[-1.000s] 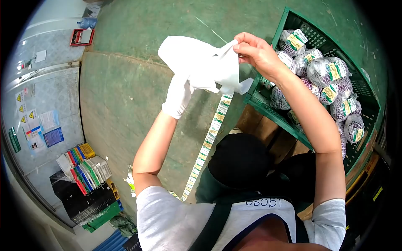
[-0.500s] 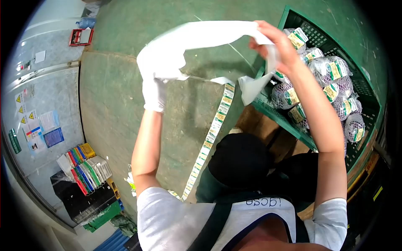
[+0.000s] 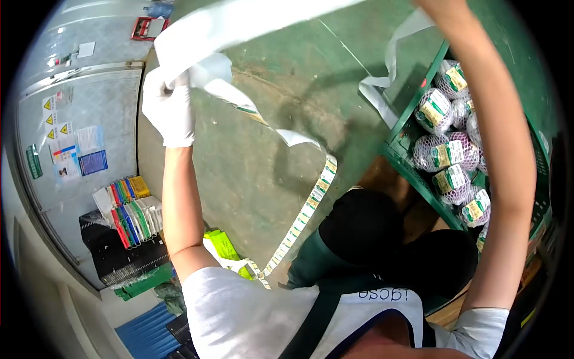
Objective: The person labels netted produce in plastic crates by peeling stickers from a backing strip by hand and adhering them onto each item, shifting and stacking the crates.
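A long paper label strip (image 3: 257, 24), white on its back, is stretched between my raised hands. My left hand (image 3: 169, 109), in a white glove, is closed around it at the left. From there the strip twists down, and its printed labels (image 3: 305, 212) face up along the floor. My bare right hand (image 3: 443, 11) is at the top edge, its fingers mostly cut off. A loose white tail (image 3: 391, 63) of the strip hangs from that hand beside a green crate (image 3: 421, 200). In the crate lie several netted, labelled bundles of round purplish produce (image 3: 433, 112).
The crate sits on a wooden pallet (image 3: 382, 179) by my knees. A bright yellow-green plastic piece (image 3: 224, 248) lies on the green floor (image 3: 251, 185) at left. Coloured folders (image 3: 128, 212) stand on a black crate (image 3: 128, 260) near a grey door (image 3: 113, 173).
My hands have moved apart and up, pulling the strip longer between them. The left hand went left, the right hand up and right to the frame edge. The view has shifted somewhat.
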`<state>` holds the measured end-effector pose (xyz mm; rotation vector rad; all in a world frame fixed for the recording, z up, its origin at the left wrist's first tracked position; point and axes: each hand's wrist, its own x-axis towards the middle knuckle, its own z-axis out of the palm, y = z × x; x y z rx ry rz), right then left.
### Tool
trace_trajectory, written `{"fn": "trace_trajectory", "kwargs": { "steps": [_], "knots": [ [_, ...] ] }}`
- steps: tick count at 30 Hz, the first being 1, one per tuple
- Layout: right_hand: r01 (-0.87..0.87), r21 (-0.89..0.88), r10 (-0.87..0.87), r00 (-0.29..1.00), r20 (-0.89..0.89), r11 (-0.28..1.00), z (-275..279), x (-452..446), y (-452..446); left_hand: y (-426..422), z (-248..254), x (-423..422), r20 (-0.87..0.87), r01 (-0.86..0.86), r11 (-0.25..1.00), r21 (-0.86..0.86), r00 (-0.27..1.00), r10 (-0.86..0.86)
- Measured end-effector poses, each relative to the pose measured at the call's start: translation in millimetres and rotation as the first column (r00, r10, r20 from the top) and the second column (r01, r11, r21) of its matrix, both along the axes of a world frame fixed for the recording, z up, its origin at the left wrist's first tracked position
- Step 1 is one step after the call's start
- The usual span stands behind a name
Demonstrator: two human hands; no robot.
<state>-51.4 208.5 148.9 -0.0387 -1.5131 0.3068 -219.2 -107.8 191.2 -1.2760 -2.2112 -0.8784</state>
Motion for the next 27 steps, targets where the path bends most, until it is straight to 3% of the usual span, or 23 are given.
{"fn": "trace_trajectory", "kwargs": {
  "steps": [1,2,3,4,6,8,9,10,11,12,14,15,16,18,19,20,21,22,24,27],
  "knots": [
    [-0.084,-0.042,0.086,0.995,0.047,0.996,8.3,7.4,-20.4,8.0,10.7,2.2,-0.102,0.044,0.999,-0.026,0.994,-0.046],
    [-0.283,-0.21,0.326,0.922,0.21,0.936,-0.7,17.9,-54.0,17.9,18.7,7.3,-0.199,0.086,0.995,-0.058,0.975,-0.096],
    [-0.376,-0.421,0.521,0.794,0.313,0.826,-9.8,28.3,-87.4,29.5,25.9,17.1,-0.19,0.1,0.993,-0.055,0.976,-0.109],
    [-0.408,-0.645,0.734,0.562,0.38,0.646,-22.1,34.7,-113.8,41.3,29.2,21.2,-0.197,0.123,0.992,-0.006,0.973,-0.121],
    [-0.375,-0.595,0.62,0.733,0.278,0.71,-65.2,25.8,-140.7,76.6,40.9,33.4,-0.133,0.148,0.988,0.04,0.981,-0.141],
    [-0.414,-0.861,0.834,0.551,0.023,0.296,-101.7,9.3,-152.7,100.7,36.3,43.6,-0.158,0.192,0.981,0.026,0.97,-0.186],
    [-0.454,-0.875,0.882,0.329,-0.338,-0.166,-104.5,0.4,-143.4,116.9,37.1,49.7,-0.195,0.227,0.973,0.029,0.956,-0.217],
    [-0.356,-0.877,0.877,0.235,-0.419,-0.324,-113.9,5.9,-130.6,129.1,34.6,57.3,-0.237,0.26,0.965,0.034,0.94,-0.245],
    [-0.416,-0.75,0.769,0.163,-0.618,-0.514,-119.1,8.4,-129.2,131.3,39.1,53.9,-0.251,0.212,0.972,-0.098,0.94,-0.231],
    [-0.458,-0.579,0.62,0.074,-0.781,-0.674,-115.7,11.9,-133.2,135.0,42.5,55.7,-0.19,0.256,0.965,-0.051,0.947,-0.261],
    [-0.217,-0.496,0.535,-0.196,-0.822,-0.841,-99.7,24.5,-132.1,144.0,60.2,57.1,-0.068,0.334,0.941,0.053,0.941,-0.33],
    [-0.144,-0.467,0.489,-0.303,-0.818,-0.872,-101.4,24.9,-132.5,150.2,63.7,69.0,-0.136,0.297,0.955,0.021,0.947,-0.292],
    [-0.041,-0.469,0.444,-0.402,-0.801,-0.882,-103.0,20.9,-131.5,156.8,64.9,59.3,-0.393,0.377,0.918,-0.125,0.831,-0.394],
    [-0.097,-0.682,0.681,-0.258,-0.686,-0.724,-106.7,26.1,-129.2,163.8,56.1,77.5,-0.299,0.351,0.906,-0.235,0.861,-0.411],
    [-0.231,-0.9,0.925,0.0,-0.379,-0.369,-115.4,23.5,-131.4,168.7,53.3,85.5,-0.276,0.386,0.878,-0.285,0.844,-0.46],
    [-0.236,-0.97,0.958,0.287,-0.012,0.059,-125.4,21.7,-134.3,173.5,51.7,87.7,-0.308,0.401,0.862,-0.309,0.815,-0.49],
    [-0.291,-0.945,0.902,0.431,0.012,0.152,-127.3,22.5,-127.1,178.0,49.7,89.3,-0.337,0.417,0.845,-0.334,0.785,-0.52],
    [-0.335,-0.929,0.876,0.482,-0.025,0.158,-116.4,30.8,-113.3,182.9,48.7,91.2,-0.365,0.431,0.829,-0.356,0.752,-0.548],
    [-0.525,-0.845,0.855,0.391,-0.341,-0.097,-104.0,37.8,-92.9,192.7,45.0,100.0,-0.413,0.356,0.844,-0.402,0.752,-0.514],
    [-0.594,-0.804,0.815,0.481,-0.324,0.03,-79.8,59.7,-64.6,204.3,38.9,110.2,-0.38,0.25,0.81,-0.531,0.784,-0.492]
  ]
}}
